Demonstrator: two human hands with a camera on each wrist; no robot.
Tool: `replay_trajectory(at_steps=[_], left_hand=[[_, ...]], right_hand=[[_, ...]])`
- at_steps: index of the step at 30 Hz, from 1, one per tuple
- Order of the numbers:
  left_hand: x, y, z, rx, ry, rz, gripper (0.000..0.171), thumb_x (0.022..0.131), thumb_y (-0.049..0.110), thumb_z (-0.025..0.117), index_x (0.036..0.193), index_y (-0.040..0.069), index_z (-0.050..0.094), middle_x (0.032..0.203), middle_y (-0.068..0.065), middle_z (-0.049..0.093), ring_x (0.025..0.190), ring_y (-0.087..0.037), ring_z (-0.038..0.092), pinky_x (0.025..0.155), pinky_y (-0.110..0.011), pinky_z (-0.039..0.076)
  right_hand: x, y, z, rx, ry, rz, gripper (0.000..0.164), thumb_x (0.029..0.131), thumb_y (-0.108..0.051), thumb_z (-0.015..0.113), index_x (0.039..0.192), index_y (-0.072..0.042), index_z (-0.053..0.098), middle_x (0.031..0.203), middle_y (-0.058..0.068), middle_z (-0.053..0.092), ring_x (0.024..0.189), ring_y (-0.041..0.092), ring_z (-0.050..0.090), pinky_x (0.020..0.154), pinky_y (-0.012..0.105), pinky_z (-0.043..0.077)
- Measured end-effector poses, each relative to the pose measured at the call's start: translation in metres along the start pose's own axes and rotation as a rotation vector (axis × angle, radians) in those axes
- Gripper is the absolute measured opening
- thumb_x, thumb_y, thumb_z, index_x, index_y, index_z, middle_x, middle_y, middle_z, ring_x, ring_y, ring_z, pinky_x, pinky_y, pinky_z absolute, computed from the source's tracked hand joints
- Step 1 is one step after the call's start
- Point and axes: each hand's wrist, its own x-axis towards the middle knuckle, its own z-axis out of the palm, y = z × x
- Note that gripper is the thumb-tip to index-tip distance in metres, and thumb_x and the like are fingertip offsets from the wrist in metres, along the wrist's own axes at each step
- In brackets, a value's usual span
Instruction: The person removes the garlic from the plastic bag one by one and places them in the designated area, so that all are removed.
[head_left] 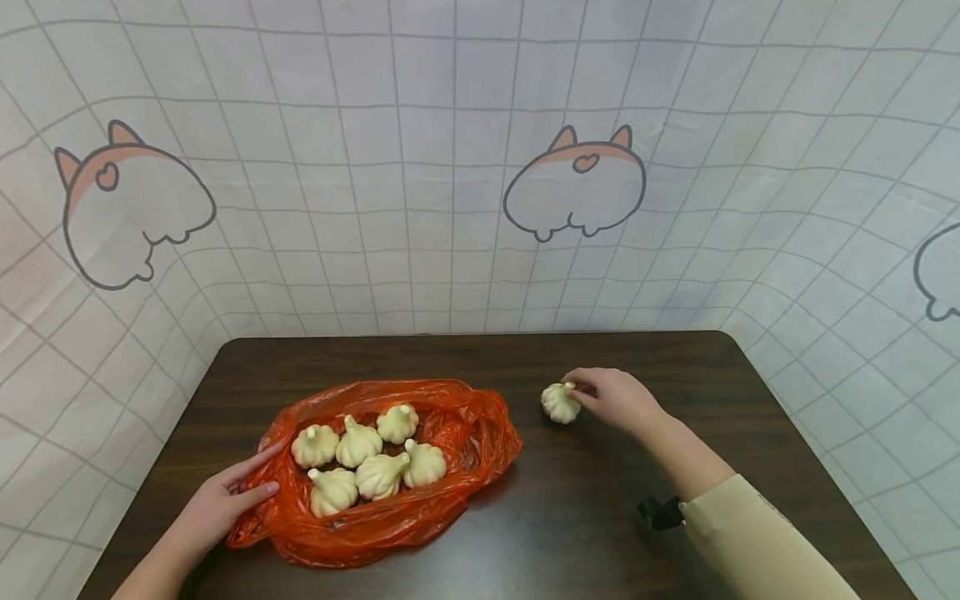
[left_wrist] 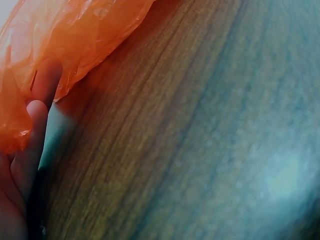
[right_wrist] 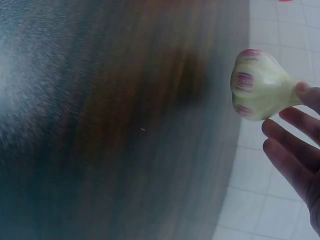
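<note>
In the head view, my left hand (head_left: 213, 504) holds the left edge of a red plastic bag (head_left: 360, 546), with bunched film between thumb and fingers. The left wrist view shows the bag film (left_wrist: 85, 45) against the fingers; part of that hand is out of frame. Inside the spread bag sit several pale garlic bulbs (head_left: 358, 442), stems pointing various ways. To the bag's right, my right hand (head_left: 618, 400) pinches one garlic bulb (head_left: 560, 403) by its stem. The right wrist view shows purple streaks on this bulb (right_wrist: 260, 85), with the other fingers loosely bent below it.
Everything is on a dark wood-grain table (head_left: 555, 517) with rounded far corners. A white gridded curtain (head_left: 480, 183) with cartoon animal drawings surrounds its back and sides. A black strap piece (head_left: 660, 512) sticks out at the right sleeve's cuff.
</note>
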Motion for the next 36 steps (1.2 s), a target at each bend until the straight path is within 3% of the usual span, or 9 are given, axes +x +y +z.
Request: replay_trajectory(at_steps=[6,14,16,19,23,26,36], left_hand=[[0.000,0.001,-0.002,-0.001,-0.006,-0.011,0.070,0.096,0.033,0.067,0.154,0.011,0.036,0.157,-0.025,0.026,0.107,-0.001,0.059,0.084,-0.029,0.055],[-0.001,0.003,-0.002,0.030,0.004,0.000,0.070,0.096,0.034,0.067,0.154,0.011,0.036,0.158,-0.025,0.023,0.110,0.004,0.053,0.084,-0.026,0.053],[0.000,0.003,-0.002,0.035,0.004,0.001,0.070,0.096,0.034,0.066,0.154,0.011,0.037,0.158,-0.025,0.024,0.113,-0.001,0.054,0.085,-0.026,0.053],[0.000,0.002,-0.001,0.050,0.006,0.006,0.069,0.096,0.035,0.066,0.154,0.012,0.037,0.158,-0.025,0.024,0.126,-0.021,0.051,0.084,-0.025,0.052],[0.001,0.001,-0.002,0.067,-0.003,0.015,0.070,0.096,0.036,0.065,0.155,0.013,0.036,0.160,-0.024,0.020,0.141,-0.041,0.029,0.084,-0.019,0.048],[0.001,0.000,-0.003,0.057,-0.016,0.014,0.070,0.097,0.036,0.064,0.156,0.014,0.034,0.161,-0.023,0.018,0.144,-0.043,0.022,0.084,-0.018,0.047],[0.001,0.001,-0.002,0.069,-0.008,0.011,0.071,0.096,0.038,0.065,0.156,0.015,0.034,0.160,-0.024,0.020,0.142,-0.042,0.026,0.085,-0.020,0.049]], right_hand=[[0.001,0.002,0.012,-0.018,-0.004,0.006,0.021,0.093,-0.026,0.070,0.112,-0.015,0.072,0.100,-0.003,0.072,0.089,0.016,0.068,0.078,0.041,0.054],[0.001,0.000,0.011,-0.060,-0.003,-0.023,0.026,0.092,-0.028,0.072,0.115,-0.014,0.072,0.107,0.000,0.071,0.095,0.020,0.066,0.082,0.044,0.053],[0.001,0.000,0.011,-0.061,-0.015,-0.021,0.029,0.093,-0.029,0.071,0.117,-0.014,0.071,0.112,0.001,0.070,0.100,0.021,0.066,0.085,0.045,0.052],[0.001,0.001,0.009,-0.047,-0.040,-0.009,0.034,0.093,-0.030,0.071,0.122,-0.013,0.069,0.119,0.003,0.069,0.109,0.024,0.064,0.092,0.046,0.050],[0.002,0.001,0.004,-0.024,-0.058,-0.004,0.041,0.093,-0.031,0.071,0.127,-0.011,0.066,0.125,0.005,0.066,0.112,0.025,0.063,0.094,0.047,0.049],[0.002,0.002,0.002,-0.021,-0.052,-0.007,0.043,0.092,-0.030,0.072,0.130,-0.010,0.065,0.126,0.005,0.066,0.109,0.024,0.064,0.092,0.047,0.050],[0.005,-0.002,-0.010,-0.024,0.010,-0.022,0.042,0.091,-0.031,0.074,0.128,-0.014,0.067,0.125,0.003,0.067,0.114,0.025,0.061,0.095,0.047,0.048]])
